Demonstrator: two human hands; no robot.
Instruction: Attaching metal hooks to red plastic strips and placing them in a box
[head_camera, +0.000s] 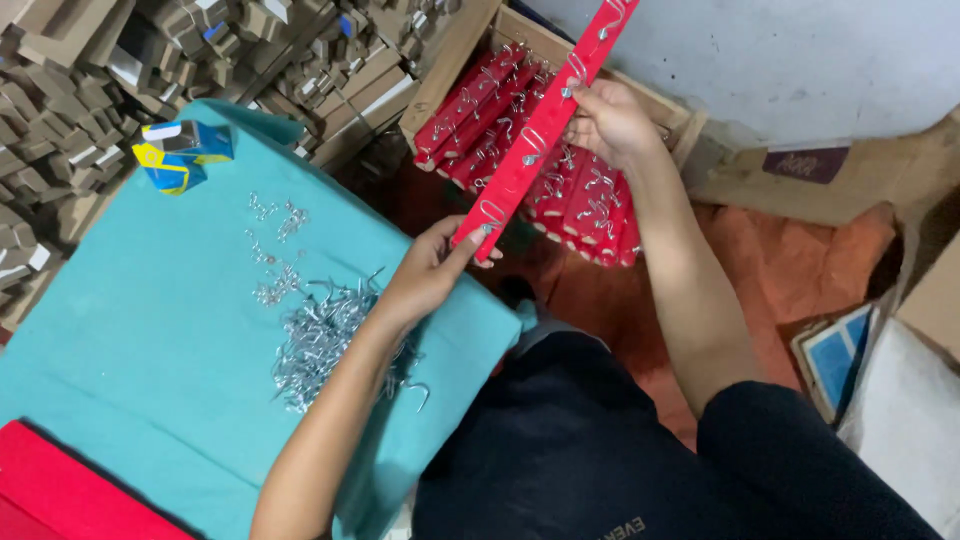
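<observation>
A long red strip (540, 125) with metal hooks fixed along it runs diagonally from upper right to lower left. My left hand (425, 270) pinches its lower end. My right hand (608, 120) grips it near the middle, above a wooden box (452, 62) that holds several more red strips with hooks (580, 200). A pile of loose silver metal hooks (315, 340) lies on the teal cloth (150, 330) under my left forearm.
A small blue and yellow box (180, 152) sits at the cloth's far corner. Heaps of small cardboard boxes (120, 60) fill the upper left. A red sheet (60, 490) lies at bottom left. Cardboard and an orange sheet (800, 260) lie at right. My knees (640, 450) are below.
</observation>
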